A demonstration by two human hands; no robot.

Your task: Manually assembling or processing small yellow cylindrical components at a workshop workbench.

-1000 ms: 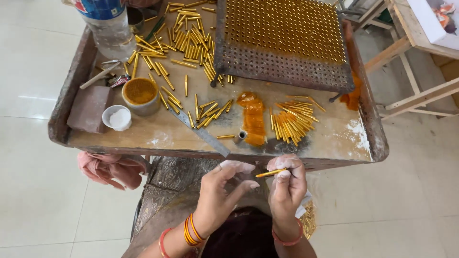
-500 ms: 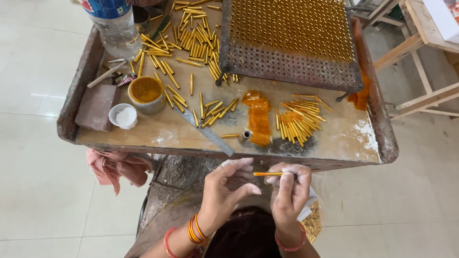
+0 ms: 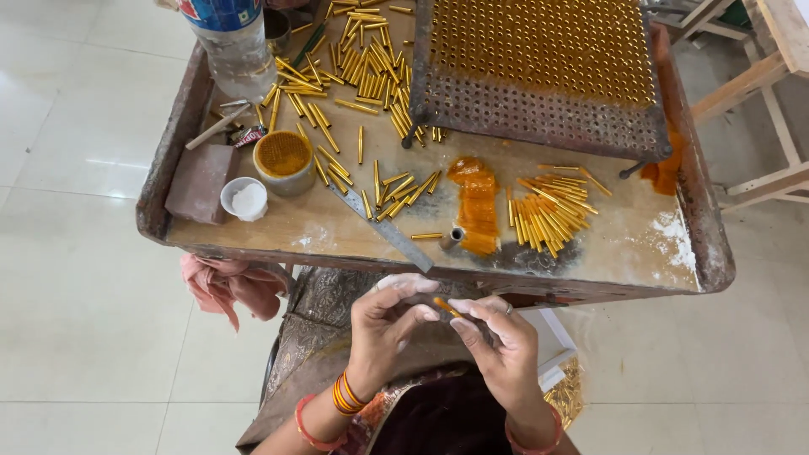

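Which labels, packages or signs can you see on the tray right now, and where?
Bottle label: far left corner of the tray, wrapped round a clear plastic bottle; blue with red and white.
Small wrapper: left side, between the bottle and the brown block; dark with red and white.
No signs or screens.

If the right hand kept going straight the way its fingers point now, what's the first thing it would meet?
The right hand points up-left, toward the left hand. It would likely meet the left hand's fingertips first, since both pinch the small orange stick between them. Depth looks matched, but one view cannot confirm it.
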